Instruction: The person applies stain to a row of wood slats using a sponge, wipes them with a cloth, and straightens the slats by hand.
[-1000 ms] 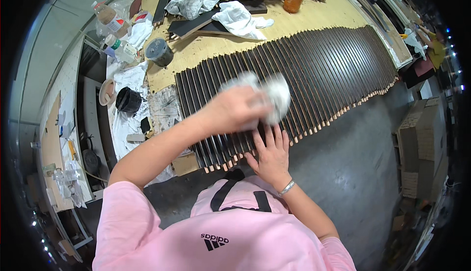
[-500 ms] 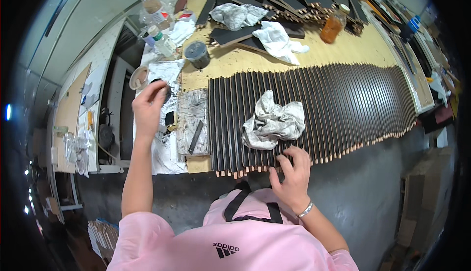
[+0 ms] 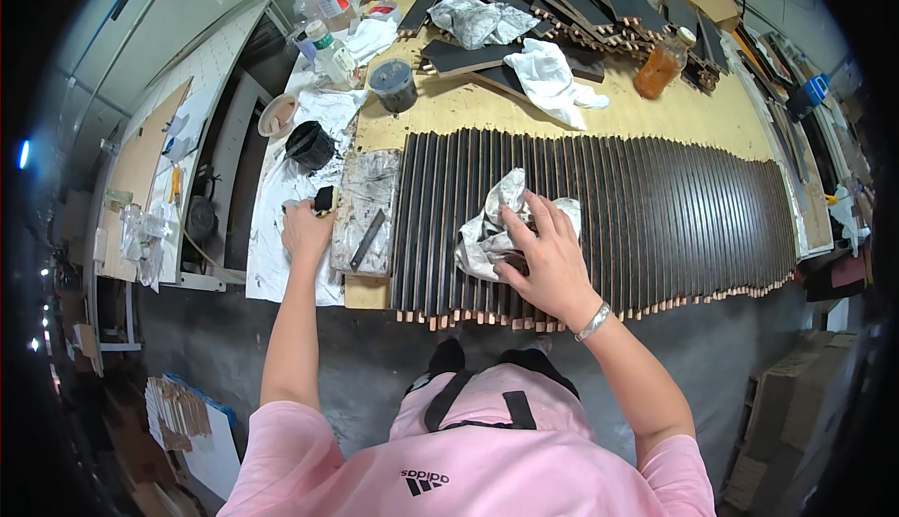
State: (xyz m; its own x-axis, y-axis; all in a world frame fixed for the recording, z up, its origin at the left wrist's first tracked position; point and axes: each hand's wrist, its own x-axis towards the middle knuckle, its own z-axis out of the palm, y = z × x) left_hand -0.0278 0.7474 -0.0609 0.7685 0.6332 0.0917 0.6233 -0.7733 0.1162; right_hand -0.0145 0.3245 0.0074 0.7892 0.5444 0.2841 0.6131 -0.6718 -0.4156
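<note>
While the right hand [image 3: 551, 259] presses fingers-spread on the rag [image 3: 496, 227] atop the dark slats [image 3: 655, 208] at the tabletop's [image 3: 487, 110] near edge, left hand [image 3: 304, 227] grips a small sponge [image 3: 325, 200] at the left edge.

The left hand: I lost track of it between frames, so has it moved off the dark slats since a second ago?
Yes. The left hand left the crumpled rag on the slats and moved left, now at the stained board's left edge.
</note>
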